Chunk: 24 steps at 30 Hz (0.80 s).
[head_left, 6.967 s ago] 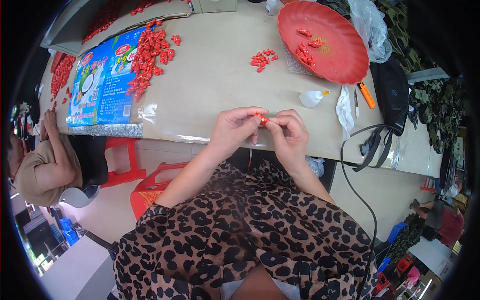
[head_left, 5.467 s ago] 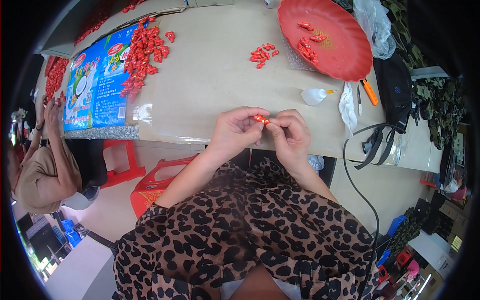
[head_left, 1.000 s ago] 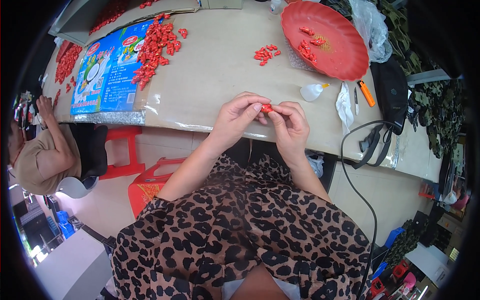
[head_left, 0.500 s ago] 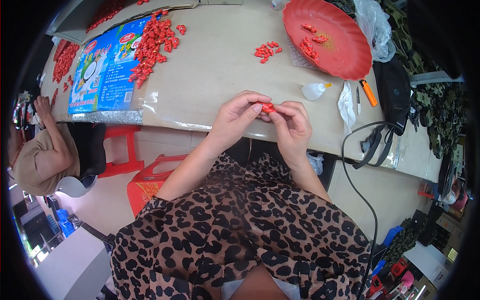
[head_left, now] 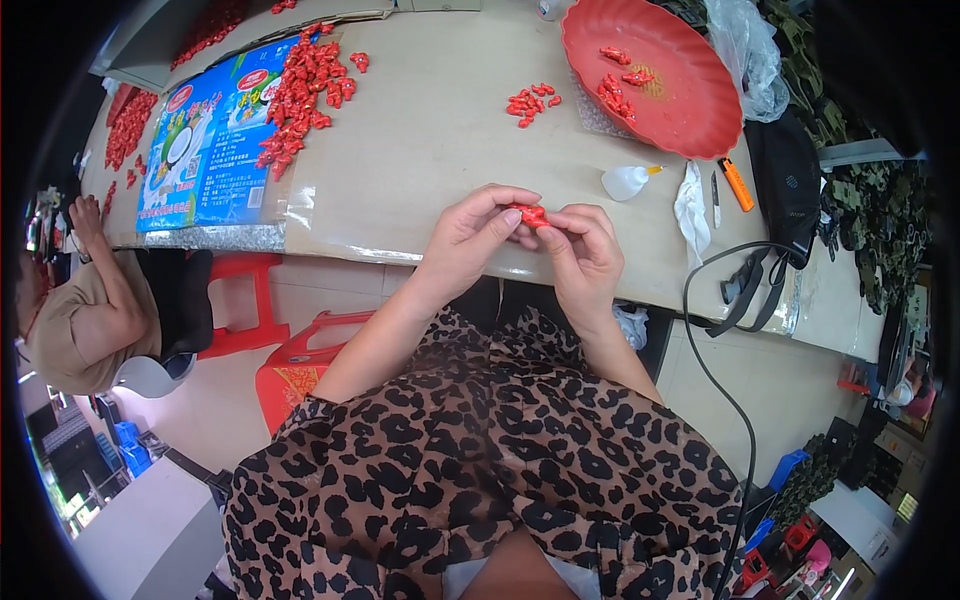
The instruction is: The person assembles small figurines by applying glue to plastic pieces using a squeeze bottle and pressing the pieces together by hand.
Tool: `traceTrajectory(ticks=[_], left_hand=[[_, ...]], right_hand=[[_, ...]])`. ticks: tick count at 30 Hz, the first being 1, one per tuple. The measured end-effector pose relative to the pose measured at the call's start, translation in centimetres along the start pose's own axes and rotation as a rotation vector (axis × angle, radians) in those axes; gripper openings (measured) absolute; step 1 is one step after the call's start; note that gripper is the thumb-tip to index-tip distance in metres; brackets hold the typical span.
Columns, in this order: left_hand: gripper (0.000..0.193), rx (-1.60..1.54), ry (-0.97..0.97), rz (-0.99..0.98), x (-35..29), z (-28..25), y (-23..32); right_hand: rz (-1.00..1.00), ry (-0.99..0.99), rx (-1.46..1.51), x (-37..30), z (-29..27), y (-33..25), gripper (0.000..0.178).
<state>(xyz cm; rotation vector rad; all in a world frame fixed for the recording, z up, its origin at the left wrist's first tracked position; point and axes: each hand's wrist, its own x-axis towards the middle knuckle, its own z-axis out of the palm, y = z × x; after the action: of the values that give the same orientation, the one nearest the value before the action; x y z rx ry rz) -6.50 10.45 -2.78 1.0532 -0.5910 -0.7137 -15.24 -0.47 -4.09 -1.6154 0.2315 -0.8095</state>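
Note:
Between my fingertips, just above the table's near edge, is a small glossy red figurine-like piece [head_left: 532,215]. My left hand [head_left: 480,228] pinches its left end with thumb and fingers. On the other end, the thumb and fingers of my right hand [head_left: 584,248] close round it. My fingers cover part of the piece, so its exact shape is hard to make out. Beyond my hands lies a small group of similar red pieces [head_left: 526,104]. A white squeeze bottle [head_left: 626,182] with a yellow tip lies to the right of them.
A red scalloped tray [head_left: 690,100] holding several red pieces sits far right. Near it are a white tissue [head_left: 692,210], an orange cutter [head_left: 738,186] and a black bag [head_left: 785,190]. A red heap [head_left: 305,90] covers part of blue cardboard [head_left: 215,140]. Another person [head_left: 95,310] sits left.
The red piece has turned slightly between my fingertips. Both hands stay in nearly the same place.

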Motion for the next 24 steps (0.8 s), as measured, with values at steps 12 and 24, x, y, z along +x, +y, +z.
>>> traceTrajectory(ticks=[12, 24], left_hand=[[0.025, -0.011, 0.045, -0.188, 0.1, 0.2, 0.2], [0.02, 0.323, 0.068, 0.091, 8.2, 1.9, 1.5]], right_hand=[[0.043, -0.027, 0.118, 0.1, -0.1, -0.4, 0.006], [0.005, 0.338, 0.129, -0.1, -2.8, -0.1, 0.013]])
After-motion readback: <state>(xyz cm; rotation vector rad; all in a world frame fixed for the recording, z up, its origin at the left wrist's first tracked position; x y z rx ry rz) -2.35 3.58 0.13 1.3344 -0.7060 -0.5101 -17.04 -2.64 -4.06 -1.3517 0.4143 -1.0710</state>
